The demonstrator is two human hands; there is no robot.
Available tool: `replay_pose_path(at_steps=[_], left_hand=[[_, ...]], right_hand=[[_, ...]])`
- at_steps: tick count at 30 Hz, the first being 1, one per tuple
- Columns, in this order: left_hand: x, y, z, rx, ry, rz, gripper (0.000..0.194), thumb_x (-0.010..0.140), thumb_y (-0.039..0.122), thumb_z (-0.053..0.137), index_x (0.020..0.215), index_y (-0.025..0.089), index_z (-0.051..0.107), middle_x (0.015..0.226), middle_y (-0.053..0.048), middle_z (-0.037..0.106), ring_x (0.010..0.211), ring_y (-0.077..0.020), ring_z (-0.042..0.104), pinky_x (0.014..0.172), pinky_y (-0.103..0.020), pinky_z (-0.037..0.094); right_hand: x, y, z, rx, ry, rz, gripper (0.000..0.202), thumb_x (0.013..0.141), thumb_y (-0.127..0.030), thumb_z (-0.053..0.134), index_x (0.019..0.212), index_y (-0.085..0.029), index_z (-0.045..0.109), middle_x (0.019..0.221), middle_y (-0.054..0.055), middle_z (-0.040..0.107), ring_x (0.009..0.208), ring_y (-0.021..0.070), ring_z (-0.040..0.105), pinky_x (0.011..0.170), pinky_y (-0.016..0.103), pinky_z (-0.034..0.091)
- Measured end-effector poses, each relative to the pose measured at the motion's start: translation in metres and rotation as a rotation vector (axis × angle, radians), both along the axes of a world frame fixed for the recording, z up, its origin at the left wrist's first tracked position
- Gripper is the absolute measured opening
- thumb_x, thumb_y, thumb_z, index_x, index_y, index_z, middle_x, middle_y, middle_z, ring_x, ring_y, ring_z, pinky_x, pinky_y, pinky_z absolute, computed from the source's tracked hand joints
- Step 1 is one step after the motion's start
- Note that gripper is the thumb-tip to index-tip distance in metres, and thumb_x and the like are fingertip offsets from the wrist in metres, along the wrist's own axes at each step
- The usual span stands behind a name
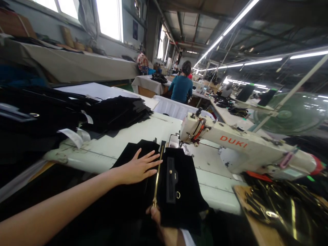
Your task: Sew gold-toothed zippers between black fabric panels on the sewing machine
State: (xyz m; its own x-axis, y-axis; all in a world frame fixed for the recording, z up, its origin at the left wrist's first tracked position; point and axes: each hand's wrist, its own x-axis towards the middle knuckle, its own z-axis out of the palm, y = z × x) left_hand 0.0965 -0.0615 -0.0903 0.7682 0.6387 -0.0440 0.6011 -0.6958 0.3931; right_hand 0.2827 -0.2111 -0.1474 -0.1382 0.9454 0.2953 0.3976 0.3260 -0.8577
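A black fabric piece (187,181) lies over the front edge of the sewing table (215,191), with a gold-toothed zipper (158,176) running up its middle. Flat on the cloth left of the zipper rests my left hand (140,165), fingers spread and tips reaching the teeth. At the zipper's lower end my right hand (155,215) is closed on the gold zipper pull (154,201). Right of the teeth, the fabric carries a dark pocket trim (171,184) with a gold stud and a gold ring (178,195). The zipper's top end is beside the sewing machine (194,130).
Stacked black fabric pieces (115,112) with white tags cover the table's left side. More gold zippers (279,212) lie on a wooden board (246,205) at right. Behind the table are a white bin (169,106) and a seated person (180,87). A fan (287,114) stands right.
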Motion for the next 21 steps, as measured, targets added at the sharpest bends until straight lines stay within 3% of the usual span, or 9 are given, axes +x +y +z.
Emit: replay_pose_path(at_steps=[4,7,10,13,17,21], left_hand=[[0.0,-0.004,-0.002,0.02,0.014,-0.005,0.055,0.104,0.051,0.038,0.155,0.039,0.02,0.164,-0.003,0.016,0.151,-0.0304,0.005,0.109,-0.07,-0.012],[0.0,-0.005,-0.003,0.038,0.027,-0.017,0.06,0.103,0.055,0.039,0.155,0.038,0.017,0.164,-0.004,0.014,0.151,-0.0312,0.004,0.109,-0.07,-0.012],[0.0,-0.005,-0.004,0.055,0.03,-0.021,0.062,0.102,0.058,0.039,0.156,0.037,0.016,0.164,-0.005,0.014,0.15,-0.0325,0.004,0.109,-0.07,-0.012],[-0.001,-0.004,-0.006,0.059,0.031,-0.021,0.066,0.1,0.062,0.04,0.156,0.037,0.015,0.164,-0.005,0.013,0.15,-0.033,0.004,0.11,-0.069,-0.012],[-0.001,-0.002,-0.007,0.056,0.035,-0.024,0.07,0.098,0.066,0.04,0.156,0.036,0.014,0.164,-0.006,0.012,0.15,-0.0333,0.002,0.109,-0.068,-0.015],[0.0,-0.002,-0.005,0.029,0.049,-0.045,0.087,0.088,0.076,0.047,0.157,0.035,0.012,0.164,-0.008,0.009,0.15,-0.0357,0.0,0.108,-0.069,-0.014]], right_hand=[[-0.007,-0.011,-0.006,-0.151,0.224,0.022,0.043,0.1,-0.055,0.044,0.104,-0.023,0.072,0.097,0.007,0.073,0.098,0.0237,0.07,0.085,0.035,0.06],[-0.011,-0.01,-0.008,-0.233,0.344,0.05,0.047,0.098,-0.061,0.043,0.103,-0.023,0.072,0.09,0.007,0.071,0.094,0.0229,0.069,0.088,0.038,0.058],[-0.009,-0.012,-0.02,-0.401,0.374,0.038,0.047,0.096,-0.063,0.047,0.1,-0.022,0.07,0.075,0.003,0.066,0.064,0.018,0.064,0.063,0.031,0.059],[-0.006,-0.016,-0.034,-0.498,0.39,0.001,0.049,0.094,-0.065,0.047,0.102,-0.021,0.068,0.07,0.001,0.061,0.047,0.0136,0.051,0.042,0.026,0.048],[-0.004,-0.017,-0.036,-0.516,0.403,0.031,0.051,0.093,-0.067,0.048,0.107,-0.021,0.066,0.081,0.004,0.064,0.049,0.0131,0.052,0.045,0.027,0.047],[-0.009,-0.015,-0.035,-0.507,0.424,0.058,0.052,0.093,-0.069,0.045,0.1,-0.024,0.068,0.07,0.001,0.062,0.045,0.0134,0.052,0.044,0.026,0.045]])
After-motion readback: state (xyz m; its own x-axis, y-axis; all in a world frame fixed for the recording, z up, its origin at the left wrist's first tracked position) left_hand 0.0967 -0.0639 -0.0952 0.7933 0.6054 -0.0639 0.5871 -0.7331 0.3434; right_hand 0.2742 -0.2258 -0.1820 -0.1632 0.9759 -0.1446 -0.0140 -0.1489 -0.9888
